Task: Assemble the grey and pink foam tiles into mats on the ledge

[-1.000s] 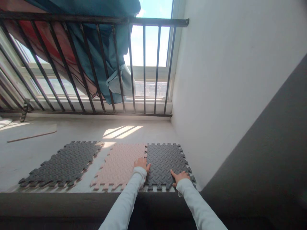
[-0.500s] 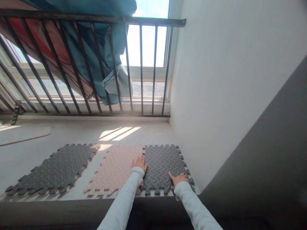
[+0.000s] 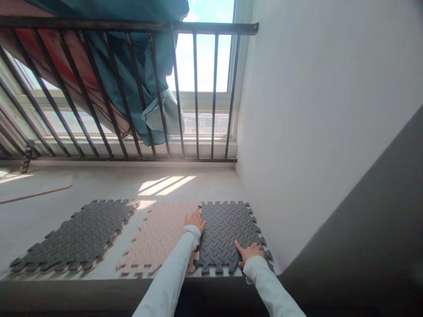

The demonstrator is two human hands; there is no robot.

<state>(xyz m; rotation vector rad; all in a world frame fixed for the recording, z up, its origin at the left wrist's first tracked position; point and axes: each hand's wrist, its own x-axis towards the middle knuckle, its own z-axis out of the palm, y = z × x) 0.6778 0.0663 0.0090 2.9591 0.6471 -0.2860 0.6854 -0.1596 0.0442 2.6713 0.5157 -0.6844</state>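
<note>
The left hand (image 3: pixel 194 221) lies flat and open, gripping nothing, on the pink mat (image 3: pixel 155 235) right at its seam with the gray mat (image 3: pixel 226 231). The right hand (image 3: pixel 249 252) is spread open on that gray mat's near edge, also holding nothing. The two mats sit interlocked on the floor (image 3: pixel 99 185), with a second gray mat (image 3: pixel 74 235) just apart at 9 o'clock. A railing (image 3: pixel 132 25) and blue cloth (image 3: pixel 163 57) stand at 12 o'clock, a white wall (image 3: pixel 297 132) at 3 o'clock.
</note>
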